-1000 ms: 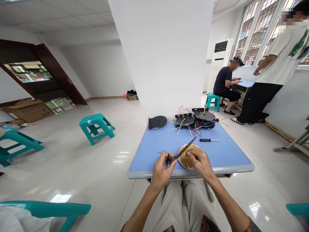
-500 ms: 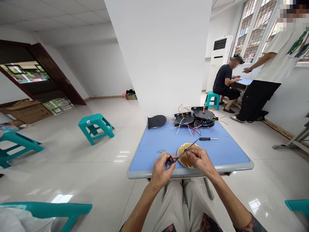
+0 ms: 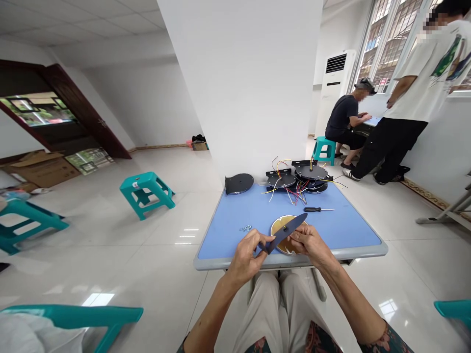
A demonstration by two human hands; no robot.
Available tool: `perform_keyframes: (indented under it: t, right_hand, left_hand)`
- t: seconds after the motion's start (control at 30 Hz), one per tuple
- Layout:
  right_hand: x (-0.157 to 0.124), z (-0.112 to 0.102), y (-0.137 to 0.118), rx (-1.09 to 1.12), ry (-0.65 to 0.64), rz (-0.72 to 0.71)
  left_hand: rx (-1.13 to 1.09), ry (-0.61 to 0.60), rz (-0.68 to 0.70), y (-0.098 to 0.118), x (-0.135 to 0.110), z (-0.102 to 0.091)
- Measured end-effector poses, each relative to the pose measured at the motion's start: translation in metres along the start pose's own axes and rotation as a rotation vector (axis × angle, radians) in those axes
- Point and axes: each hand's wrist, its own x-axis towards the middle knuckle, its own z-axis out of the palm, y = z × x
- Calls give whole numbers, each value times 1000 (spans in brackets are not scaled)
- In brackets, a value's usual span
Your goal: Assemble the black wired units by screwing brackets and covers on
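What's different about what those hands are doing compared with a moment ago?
The dark tapered plate, held between the left hand and right hand, has rolled: it was nearly edge-on, and now its flat face shows, tip pointing away to the right. Neither hand let go. The screwdriver, small screws, gold dish and wired black discs stayed put.

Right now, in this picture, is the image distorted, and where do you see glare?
In the head view, the wide lens tilts the white pillar and stretches the forearms; glare patches lie on the glossy floor; the left hand and right hand look sharp.
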Motion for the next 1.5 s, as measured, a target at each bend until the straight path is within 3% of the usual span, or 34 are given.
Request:
perform_keyframes:
  t: [0.17, 0.3, 0.5, 0.7, 1.03, 1.5]
  right_hand:
    - [0, 0, 2, 108, 30, 74]
    - [0, 4, 3, 28, 71, 23]
    - [-2, 10, 6, -421, 269, -301]
    - [-5, 7, 19, -786, 383, -571]
    - [-3, 9, 28, -1110, 513, -776]
    - [-11, 12, 26, -1202, 651, -986]
  left_hand:
    - [-49, -3, -74, -1, -1, 6]
    - [-54, 19, -136, 1, -1, 12]
    - [-119, 198, -456, 0, -5, 28]
    - [-367, 251, -655, 6, -3, 31]
    - [-355, 222, -707, 16, -2, 35]
    - [-591, 298, -751, 24, 5, 35]
